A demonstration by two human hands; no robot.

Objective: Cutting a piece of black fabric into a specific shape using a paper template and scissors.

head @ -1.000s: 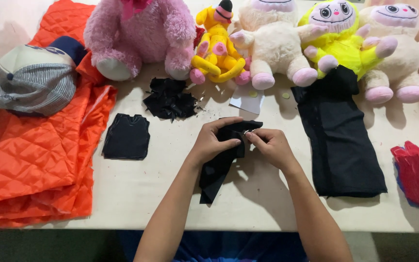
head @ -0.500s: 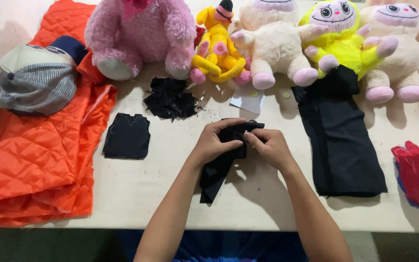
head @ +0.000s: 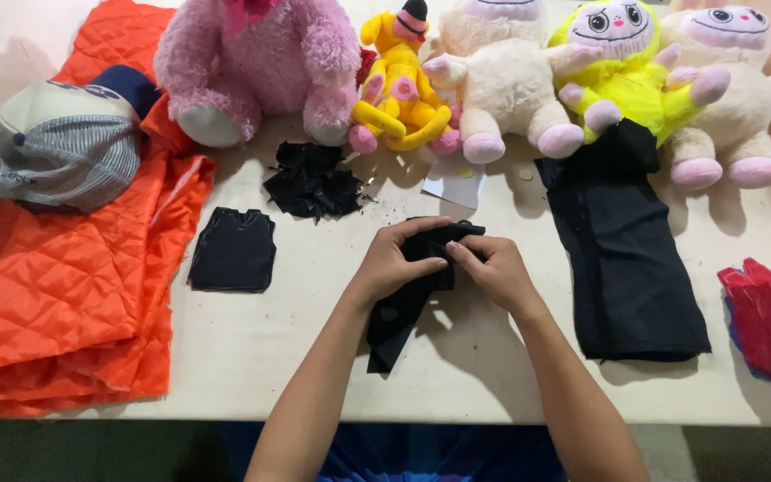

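**Black cloth pinched between both hands, centre of frame**

My left hand (head: pixel 394 263) and right hand (head: pixel 493 268) both grip the black fabric piece (head: pixel 401 308) at its upper end. Its long axis trails toward the lower left, under my left wrist, on the table (head: pixel 493 375).

Just 2 bare forearms here, no sleeves, rings or watch on the left hand (head: pixel 392 263) or right hand (head: pixel 494 270), plus what looks like blue clothing at the bottom edge.
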